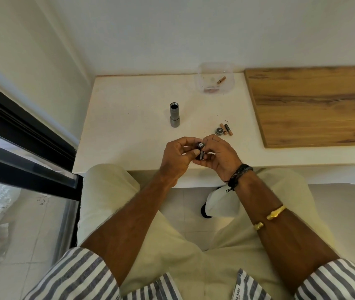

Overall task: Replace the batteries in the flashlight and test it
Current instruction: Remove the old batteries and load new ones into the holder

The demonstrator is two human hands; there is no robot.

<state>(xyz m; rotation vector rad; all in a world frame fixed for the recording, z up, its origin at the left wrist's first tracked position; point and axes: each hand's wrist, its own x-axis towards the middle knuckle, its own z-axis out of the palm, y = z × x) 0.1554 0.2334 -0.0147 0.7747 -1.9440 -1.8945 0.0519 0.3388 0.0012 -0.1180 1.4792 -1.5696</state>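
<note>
Both hands, left hand (177, 153) & right hand (216, 155), clamped on black battery holder (200, 150) above table (129, 126) edge; flashlight body (174, 115) upright w/ open end up, cap (219, 131) & 2 batteries (226, 129) nearby.

flashlight body (174, 115) grey | sleeves (72, 276) blue-white striped | board (315, 105) wood-grain brown

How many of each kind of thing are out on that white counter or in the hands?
Flashlight body: 1
End cap: 1
Loose batteries: 2
Clear tub: 1
Battery in tub: 1
Wooden board: 1
Battery holder in hands: 1
Total: 8
</note>
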